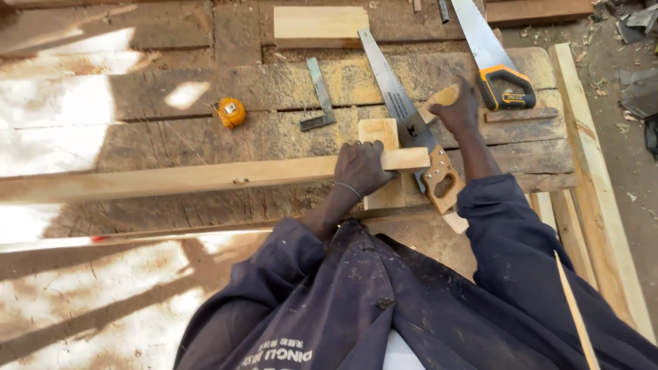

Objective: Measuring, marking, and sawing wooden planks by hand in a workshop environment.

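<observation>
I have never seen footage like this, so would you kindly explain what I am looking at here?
There is no machine here: a person in dark blue work clothes works with bare hands, filmed by a camera worn on the head and looking down.

The surface is a rough wooden workbench dusted with sawdust. The left hand presses down on a long pale wooden batten lying across the bench. The right hand grips a small pale wood offcut.

Also on the bench: a handsaw with a wooden handle lying across the batten's end, a second handsaw with a black and yellow handle, an orange tape measure, a metal try square and a short pale board.
</observation>
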